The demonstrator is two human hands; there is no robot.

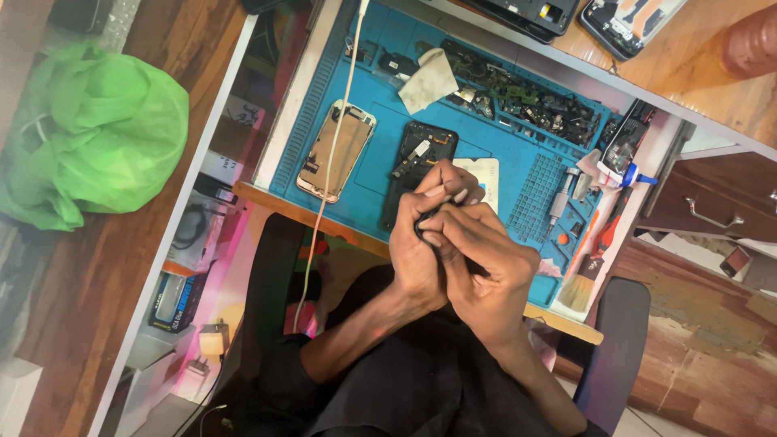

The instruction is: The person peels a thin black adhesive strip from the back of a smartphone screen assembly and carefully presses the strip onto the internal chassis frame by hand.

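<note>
My left hand and my right hand are pressed together over the near edge of a blue work mat. Between the fingertips of both sits a small dark part, mostly hidden by the fingers. Just beyond my hands lies an opened black phone with its inside showing. To its left, a phone back with a tan inner face rests flat on the mat. A white cable runs across it toward my lap.
A crumpled cloth and several small parts fill the mat's far trays. A brush, a screwdriver and a glue tube lie at the right. A green plastic bag sits on the floor, left. Wooden drawers stand at the right.
</note>
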